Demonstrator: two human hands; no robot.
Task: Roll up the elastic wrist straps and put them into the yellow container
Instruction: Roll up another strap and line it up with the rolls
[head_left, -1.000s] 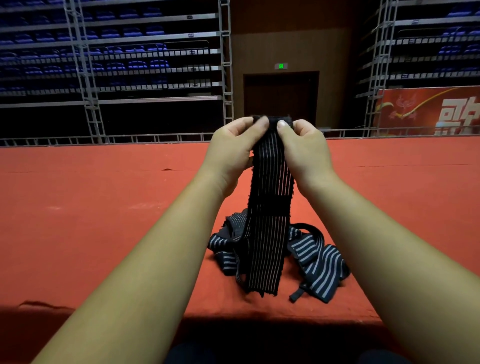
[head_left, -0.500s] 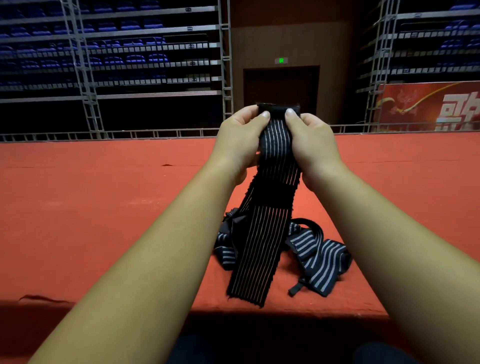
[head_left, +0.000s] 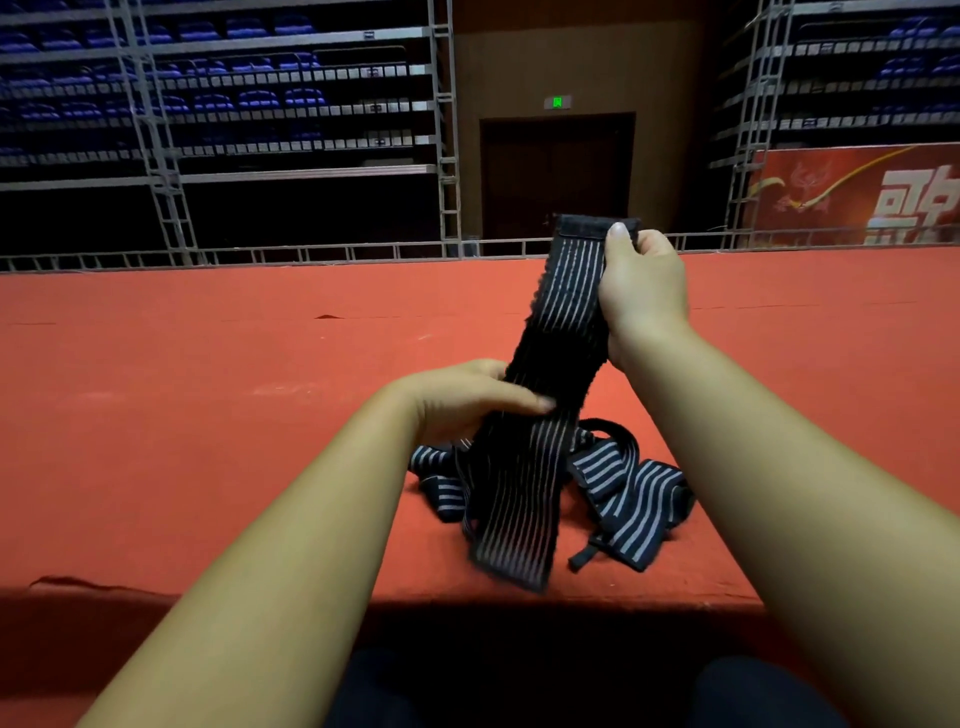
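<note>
Head view: one striped strap (head_left: 540, 415) hangs upright in front of the person, and everything else is placed from it. The right hand (head_left: 641, 291) pinches its top end, thumb pressed on the front beside the plain dark hem and fingers curled behind. The left hand (head_left: 467, 397) grips it lower down from the left, thumb laid across the front and fingers hidden behind the band. The strap's free end dangles near the front lip of the red carpet (head_left: 208, 389).

Behind the strap's lower half, partly hidden by it, a loose pile of straps (head_left: 628, 493) lies tangled on the carpet, spreading out to both sides. Far beyond the strap a low metal railing (head_left: 311, 254) edges the carpet, with a dark doorway (head_left: 556, 176) past it. Tiers of blue seats (head_left: 234, 98) on metal scaffolding rise to the upper left.

The strap is a flat, ribbed elastic band, dark with thin pale stripes running lengthwise and slightly fuzzy edges. The carpet is matte, and wrinkled at its front left edge.

A small green lit sign (head_left: 557, 102) above the doorway is too small to read. To the strap's upper right, a red banner (head_left: 857, 195) carries large white characters cut off by the frame edge.
</note>
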